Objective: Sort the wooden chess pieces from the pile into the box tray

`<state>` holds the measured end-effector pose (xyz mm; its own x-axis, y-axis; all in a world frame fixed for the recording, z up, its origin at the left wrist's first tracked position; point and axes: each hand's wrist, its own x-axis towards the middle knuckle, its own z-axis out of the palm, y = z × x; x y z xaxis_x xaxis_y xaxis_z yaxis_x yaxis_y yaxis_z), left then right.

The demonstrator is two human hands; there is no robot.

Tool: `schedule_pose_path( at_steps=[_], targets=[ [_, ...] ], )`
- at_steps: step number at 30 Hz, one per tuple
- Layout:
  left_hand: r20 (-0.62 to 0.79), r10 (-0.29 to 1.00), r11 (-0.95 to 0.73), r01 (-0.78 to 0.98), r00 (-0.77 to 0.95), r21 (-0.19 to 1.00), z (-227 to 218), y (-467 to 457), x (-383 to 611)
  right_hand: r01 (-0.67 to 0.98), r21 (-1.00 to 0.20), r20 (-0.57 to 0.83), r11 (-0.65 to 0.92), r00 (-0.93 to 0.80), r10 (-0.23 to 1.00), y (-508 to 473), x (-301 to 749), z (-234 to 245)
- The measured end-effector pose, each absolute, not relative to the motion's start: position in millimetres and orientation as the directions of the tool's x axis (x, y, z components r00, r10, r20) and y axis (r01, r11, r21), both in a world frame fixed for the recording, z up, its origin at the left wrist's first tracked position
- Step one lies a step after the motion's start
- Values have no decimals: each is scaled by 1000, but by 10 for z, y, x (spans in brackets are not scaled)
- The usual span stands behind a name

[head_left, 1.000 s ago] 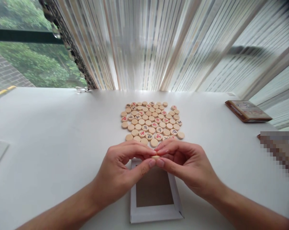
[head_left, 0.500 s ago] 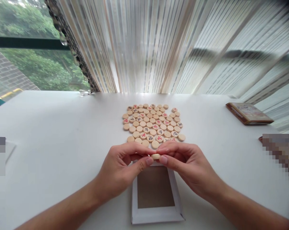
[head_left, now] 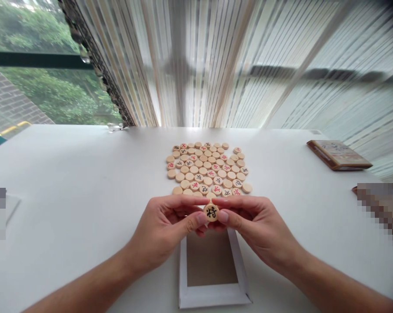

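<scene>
Between the fingertips of both hands is a round wooden Chinese chess piece (head_left: 211,212), its black-character face turned toward me. My left hand (head_left: 170,221) pinches it from the left, and my right hand (head_left: 250,219) pinches it from the right. Just beyond my fingers many similar chess pieces (head_left: 203,164) lie in a loose cluster on the white table. Some show red or black characters, others plain wood. Under my hands lies a shallow white box part (head_left: 216,295) with a brown inside; its far edge is hidden by my fingers.
A flat brown box (head_left: 340,155) with a printed top lies at the right of the white table (head_left: 85,187). Blurred-out items sit at the far left and right edges. A striped string curtain (head_left: 196,65) and a window stand behind the table.
The chess piece in my fingers has turned from edge-on to upright, so its black character now shows. Both hands stay in nearly the same place.
</scene>
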<state>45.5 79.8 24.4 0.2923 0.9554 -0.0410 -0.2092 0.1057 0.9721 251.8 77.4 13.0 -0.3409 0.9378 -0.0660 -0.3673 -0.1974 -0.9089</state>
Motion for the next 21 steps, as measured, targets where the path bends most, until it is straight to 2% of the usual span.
schedule_pose_path(
  at_steps=[9,16,21],
  targets=[
    [-78,945,158,-233,318,960,244,789,464,-320,-922,-112,-219,-321,940,784,2537,132],
    [-51,937,147,-260,344,954,243,749,459,-327,-925,-79,-193,-331,940,772,2515,171],
    [-46,941,120,-202,336,972,226,734,454,-309,-935,-71,-175,-321,945,766,2503,201]
  ],
)
